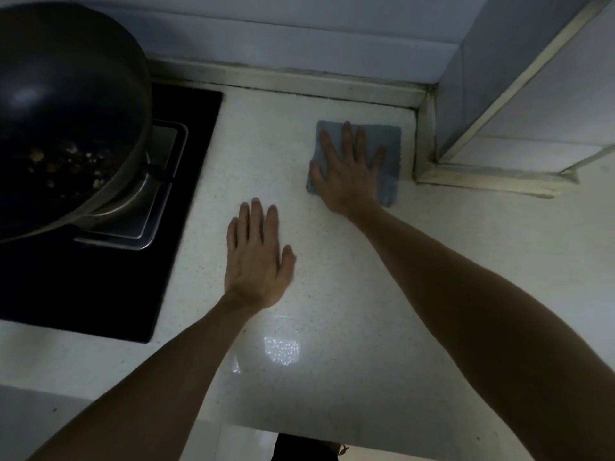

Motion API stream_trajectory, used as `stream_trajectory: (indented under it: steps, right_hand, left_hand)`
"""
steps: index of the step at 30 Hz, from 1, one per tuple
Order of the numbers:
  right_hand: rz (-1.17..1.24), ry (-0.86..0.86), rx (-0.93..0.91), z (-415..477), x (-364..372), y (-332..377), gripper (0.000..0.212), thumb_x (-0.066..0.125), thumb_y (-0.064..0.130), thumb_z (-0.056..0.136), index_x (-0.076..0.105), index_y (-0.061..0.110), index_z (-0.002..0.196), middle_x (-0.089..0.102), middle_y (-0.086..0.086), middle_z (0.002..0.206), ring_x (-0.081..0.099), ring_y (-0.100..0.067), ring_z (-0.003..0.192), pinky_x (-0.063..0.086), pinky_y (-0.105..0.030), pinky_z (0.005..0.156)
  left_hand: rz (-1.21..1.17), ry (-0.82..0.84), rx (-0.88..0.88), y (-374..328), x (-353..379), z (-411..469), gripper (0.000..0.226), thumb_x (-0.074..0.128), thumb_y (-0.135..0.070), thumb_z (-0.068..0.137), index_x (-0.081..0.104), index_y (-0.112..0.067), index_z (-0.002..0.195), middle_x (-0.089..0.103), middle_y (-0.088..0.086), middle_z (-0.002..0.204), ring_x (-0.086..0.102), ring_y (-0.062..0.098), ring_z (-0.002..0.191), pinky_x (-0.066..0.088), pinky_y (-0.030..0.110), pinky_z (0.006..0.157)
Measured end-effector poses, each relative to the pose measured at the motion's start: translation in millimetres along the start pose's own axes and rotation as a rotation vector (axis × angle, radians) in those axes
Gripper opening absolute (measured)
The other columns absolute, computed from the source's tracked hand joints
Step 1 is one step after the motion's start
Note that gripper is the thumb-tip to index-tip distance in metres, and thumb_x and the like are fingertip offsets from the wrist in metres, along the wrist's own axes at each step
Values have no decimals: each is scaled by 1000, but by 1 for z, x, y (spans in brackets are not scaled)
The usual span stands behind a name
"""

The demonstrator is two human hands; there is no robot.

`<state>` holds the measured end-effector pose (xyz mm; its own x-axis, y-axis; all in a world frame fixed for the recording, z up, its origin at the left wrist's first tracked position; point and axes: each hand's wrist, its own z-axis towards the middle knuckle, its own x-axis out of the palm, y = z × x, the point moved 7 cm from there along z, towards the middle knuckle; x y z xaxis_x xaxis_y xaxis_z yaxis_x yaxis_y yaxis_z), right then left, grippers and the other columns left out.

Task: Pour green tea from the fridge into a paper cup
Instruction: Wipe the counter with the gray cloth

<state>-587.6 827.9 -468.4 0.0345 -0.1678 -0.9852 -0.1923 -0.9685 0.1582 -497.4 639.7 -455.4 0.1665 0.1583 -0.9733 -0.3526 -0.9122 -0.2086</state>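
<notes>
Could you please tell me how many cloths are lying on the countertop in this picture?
1. A blue-grey cloth lies flat near the countertop's back right corner, under the right hand. The left hand rests on bare counter. None other shows; the wok could hide more.

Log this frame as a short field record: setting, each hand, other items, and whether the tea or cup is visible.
setting: white speckled countertop beside a black stovetop
left hand: flat on the bare counter, palm down, holding nothing
right hand: fingers spread, pressed flat on a blue cloth near the back corner
other items: dark wok on the burner, bits of food inside
task items: no tea, fridge or paper cup in view
</notes>
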Motion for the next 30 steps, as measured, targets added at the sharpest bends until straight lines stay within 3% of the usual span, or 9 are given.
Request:
stream_trajectory:
  steps: [11,19,26,30]
  right_hand:
    - [67,48,23,-117,10,16,70,20,61,96,3,32,157,-9,-7,165,-15,-39,148,-13,-65,113]
    - [82,52,14,-228,12,-37,70,25,63,95,9,35,157,-1,-3,166,-8,-36,151,-1,-70,113]
    - [76,132,260,-229,-7,-154,75,3,76,83,-23,47,148,-26,5,161,-31,-30,145,-9,-71,111]
    - [88,129,275,-177,-12,-143,74,0,72,82,-32,45,143,-30,0,160,-31,-36,144,-8,-74,109]
  left_hand:
    - [3,-21,-21,-3,-4,-2,70,33,-36,88,20,-6,150,14,23,157,9,37,146,12,51,119]
    - [-2,-19,-27,-2,-2,-2,71,31,-37,88,20,-4,150,13,24,157,7,37,147,11,51,119]
    - [16,-9,-28,-2,-2,-1,72,28,-40,88,21,-4,150,14,24,157,8,37,147,14,52,118]
    - [34,-5,-23,-3,-2,-1,75,27,-44,86,23,-3,149,17,25,156,10,39,146,15,53,118]
